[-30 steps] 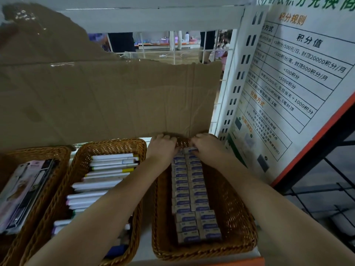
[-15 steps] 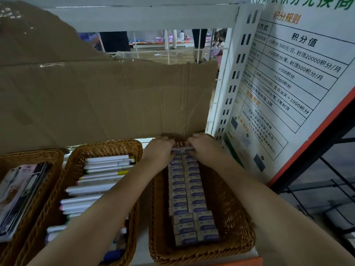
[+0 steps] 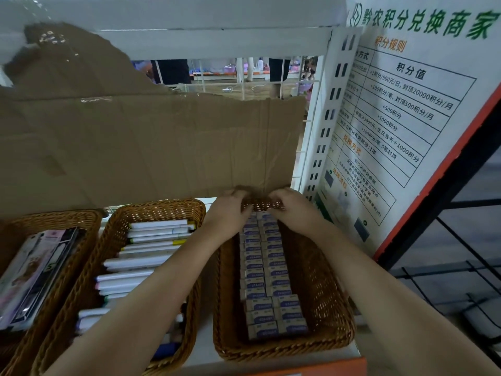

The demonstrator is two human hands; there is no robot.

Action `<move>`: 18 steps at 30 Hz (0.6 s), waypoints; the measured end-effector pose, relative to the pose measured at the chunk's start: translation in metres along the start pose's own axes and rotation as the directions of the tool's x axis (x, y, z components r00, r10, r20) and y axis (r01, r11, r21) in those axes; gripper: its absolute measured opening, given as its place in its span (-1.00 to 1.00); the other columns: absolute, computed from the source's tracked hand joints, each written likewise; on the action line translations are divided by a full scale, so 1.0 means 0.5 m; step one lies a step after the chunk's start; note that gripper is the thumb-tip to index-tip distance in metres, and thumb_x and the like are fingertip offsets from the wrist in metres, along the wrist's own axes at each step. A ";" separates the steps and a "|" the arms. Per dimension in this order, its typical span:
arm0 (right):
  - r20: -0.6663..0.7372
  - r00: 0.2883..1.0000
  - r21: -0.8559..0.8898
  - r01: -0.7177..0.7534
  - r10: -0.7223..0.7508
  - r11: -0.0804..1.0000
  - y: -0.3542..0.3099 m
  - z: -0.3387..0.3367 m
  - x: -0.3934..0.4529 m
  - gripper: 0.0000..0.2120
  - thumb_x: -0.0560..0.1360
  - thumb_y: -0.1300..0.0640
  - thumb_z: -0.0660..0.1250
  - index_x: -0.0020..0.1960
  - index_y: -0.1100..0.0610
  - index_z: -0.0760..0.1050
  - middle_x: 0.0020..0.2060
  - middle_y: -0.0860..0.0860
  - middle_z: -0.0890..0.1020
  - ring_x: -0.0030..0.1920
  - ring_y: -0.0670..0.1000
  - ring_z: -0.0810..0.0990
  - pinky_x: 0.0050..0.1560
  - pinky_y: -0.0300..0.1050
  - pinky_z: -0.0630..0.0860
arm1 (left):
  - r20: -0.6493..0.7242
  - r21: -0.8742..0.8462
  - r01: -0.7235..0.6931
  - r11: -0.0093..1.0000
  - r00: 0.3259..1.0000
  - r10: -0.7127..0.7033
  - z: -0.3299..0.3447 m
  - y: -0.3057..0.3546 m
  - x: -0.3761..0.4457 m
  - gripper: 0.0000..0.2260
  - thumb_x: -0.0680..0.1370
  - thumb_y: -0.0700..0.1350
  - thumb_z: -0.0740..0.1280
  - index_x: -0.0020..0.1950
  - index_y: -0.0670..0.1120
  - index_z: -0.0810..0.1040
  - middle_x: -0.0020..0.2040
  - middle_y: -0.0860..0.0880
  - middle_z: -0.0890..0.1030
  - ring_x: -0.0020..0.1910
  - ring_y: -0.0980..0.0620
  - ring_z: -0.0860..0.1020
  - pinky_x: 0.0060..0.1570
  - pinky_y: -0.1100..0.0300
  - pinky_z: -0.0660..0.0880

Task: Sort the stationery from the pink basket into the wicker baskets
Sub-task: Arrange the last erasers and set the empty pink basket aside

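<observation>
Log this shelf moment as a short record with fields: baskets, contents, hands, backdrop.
right basket: brown wicker basket holding two rows of boxed erasers with blue labels
middle basket: brown wicker basket holding white marker pens
left basket: brown wicker basket holding flat printed packets
left hand: at far end of the eraser rows, fingers curled over them
right hand: beside it, fingers curled down on the same end
backdrop: torn brown cardboard sheet behind the baskets
pink basket: not in view

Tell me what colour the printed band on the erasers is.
Blue-purple band on pale cream erasers, clearest in the head view.
</observation>
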State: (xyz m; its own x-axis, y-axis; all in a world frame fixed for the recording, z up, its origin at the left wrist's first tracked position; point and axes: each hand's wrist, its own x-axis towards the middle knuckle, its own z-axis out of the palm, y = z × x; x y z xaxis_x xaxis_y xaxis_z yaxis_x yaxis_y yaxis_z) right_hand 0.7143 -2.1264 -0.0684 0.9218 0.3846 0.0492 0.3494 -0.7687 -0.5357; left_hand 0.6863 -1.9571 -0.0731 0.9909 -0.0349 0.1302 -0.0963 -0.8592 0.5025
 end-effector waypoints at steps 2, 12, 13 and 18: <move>-0.061 0.979 0.408 -0.154 0.195 0.900 -0.007 0.003 -0.029 -0.63 0.58 -0.03 0.23 0.34 0.09 0.41 0.21 -0.02 0.50 0.09 -0.15 0.47 0.00 -0.35 0.34 | -0.014 -0.484 0.205 0.851 0.970 -0.242 -0.007 0.017 -0.024 -0.63 0.63 0.04 0.17 0.39 -0.06 0.41 0.32 -0.03 0.48 0.23 0.04 0.44 0.14 0.22 0.31; 0.390 0.793 0.885 -0.463 0.468 0.047 -0.019 0.056 -0.052 -0.40 0.59 -0.23 0.06 0.45 0.16 0.27 0.03 -0.19 0.46 -0.15 -0.15 0.49 -0.04 -0.20 0.39 | 0.398 -0.833 0.535 0.142 0.757 -0.517 0.043 0.042 -0.058 -0.61 0.60 0.19 0.13 -0.03 -0.07 0.61 -0.06 -0.07 0.67 -0.07 -0.05 0.61 -0.11 0.11 0.52; 0.390 0.795 0.884 -0.465 0.463 0.054 -0.020 0.058 -0.050 -0.39 0.59 -0.24 0.04 0.44 0.16 0.29 0.11 -0.13 0.49 -0.01 -0.09 0.51 0.08 -0.15 0.36 | 0.404 -0.838 0.531 0.127 0.759 -0.510 0.044 0.044 -0.057 -0.61 0.60 0.19 0.14 -0.06 -0.05 0.62 -0.16 -0.07 0.69 -0.13 -0.04 0.63 -0.21 0.14 0.51; 0.375 0.806 0.865 -0.482 0.458 0.141 -0.030 0.071 -0.045 -0.39 0.58 -0.27 -0.01 0.34 0.16 0.42 0.24 0.10 0.53 0.17 0.09 0.49 0.26 -0.05 0.34 | 0.463 -0.829 0.559 0.032 0.717 -0.521 0.052 0.052 -0.053 -0.58 0.57 0.23 0.17 -0.08 -0.09 0.60 -0.35 -0.07 0.67 -0.19 -0.08 0.63 -0.28 0.15 0.52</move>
State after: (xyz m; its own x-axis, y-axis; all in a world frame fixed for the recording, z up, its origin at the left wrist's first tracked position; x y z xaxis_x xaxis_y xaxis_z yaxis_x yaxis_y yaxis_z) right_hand 0.6823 -2.1055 -0.0916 0.8400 0.1492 -0.5216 -0.5405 0.1482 -0.8282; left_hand 0.6599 -1.9916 -0.0857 0.8042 0.1861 -0.5644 0.4726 0.3756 0.7973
